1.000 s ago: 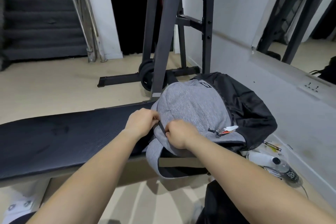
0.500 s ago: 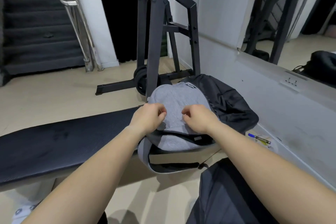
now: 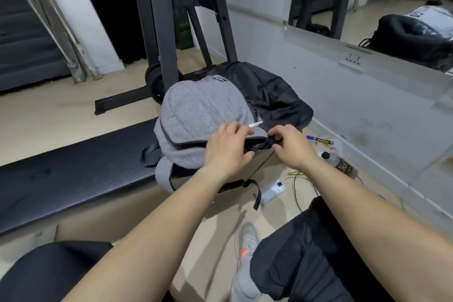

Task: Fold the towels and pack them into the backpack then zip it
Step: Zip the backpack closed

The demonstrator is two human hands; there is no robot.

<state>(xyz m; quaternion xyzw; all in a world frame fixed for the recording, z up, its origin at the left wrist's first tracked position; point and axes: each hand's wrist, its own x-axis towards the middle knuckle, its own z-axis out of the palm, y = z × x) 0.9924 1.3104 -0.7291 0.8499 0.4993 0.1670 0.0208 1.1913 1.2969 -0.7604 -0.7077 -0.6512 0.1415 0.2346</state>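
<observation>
Grey backpack [image 3: 201, 115], left hand [image 3: 226, 148] clasping it — right hand [image 3: 293, 146] pinching (fingers [image 3: 278, 133] curled).

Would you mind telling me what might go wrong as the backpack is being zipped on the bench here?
The backpack sits at the bench end; a hard pull by the right hand might tip it onto the bottle below.
Dark fabric bunches at the zipper beside the left hand, so the slider could snag.

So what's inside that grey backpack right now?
At the opening of the backpack, between the left hand and the right hand, only a dark gap shows. Its grey fabric covers the rest, so whatever is packed inside cannot be seen.
</observation>
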